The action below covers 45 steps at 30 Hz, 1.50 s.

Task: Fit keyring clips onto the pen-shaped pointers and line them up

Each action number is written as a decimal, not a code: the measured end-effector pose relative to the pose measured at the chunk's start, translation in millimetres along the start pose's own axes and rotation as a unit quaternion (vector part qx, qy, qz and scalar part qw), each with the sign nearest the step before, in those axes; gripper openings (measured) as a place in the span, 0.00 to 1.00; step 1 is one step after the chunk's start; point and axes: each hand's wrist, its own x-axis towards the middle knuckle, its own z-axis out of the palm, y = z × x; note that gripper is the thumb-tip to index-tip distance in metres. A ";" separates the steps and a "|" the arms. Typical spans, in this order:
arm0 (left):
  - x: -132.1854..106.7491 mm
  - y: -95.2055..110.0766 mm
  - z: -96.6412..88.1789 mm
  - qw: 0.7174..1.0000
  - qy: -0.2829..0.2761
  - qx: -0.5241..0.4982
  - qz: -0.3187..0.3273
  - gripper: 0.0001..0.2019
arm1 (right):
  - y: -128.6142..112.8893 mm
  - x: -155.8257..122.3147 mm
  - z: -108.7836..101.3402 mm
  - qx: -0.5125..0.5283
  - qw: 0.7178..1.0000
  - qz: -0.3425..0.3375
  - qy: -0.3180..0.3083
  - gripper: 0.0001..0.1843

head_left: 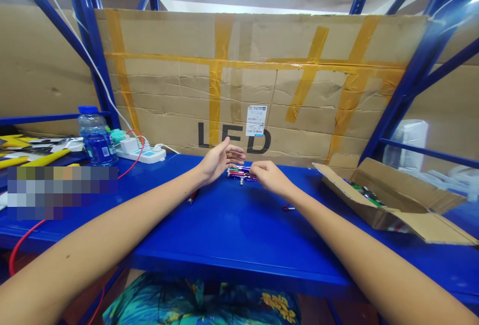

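A small bunch of coloured pen-like sticks [239, 173] lies on the blue shelf table [232, 225] near the cardboard wall. My left hand [220, 160] hovers just left of the bunch, fingers stretched out and slightly curled, holding nothing I can see. My right hand [266, 174] rests on the right end of the bunch with fingers curled in a pinch on the sticks. One red stick [192, 197] lies apart under my left wrist, and a small red piece [287, 208] lies by my right forearm.
An open cardboard box [392, 200] with more sticks inside sits at the right. A water bottle [96, 138] and a white power strip [140, 153] with a red cable stand at the left. A taped cardboard sheet [262, 81] backs the shelf between blue rack posts.
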 end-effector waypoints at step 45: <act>2.0 -7.4 5.3 0.997 0.058 0.032 0.049 0.26 | -0.1 -2.7 4.8 -0.081 0.993 -0.081 0.035 0.13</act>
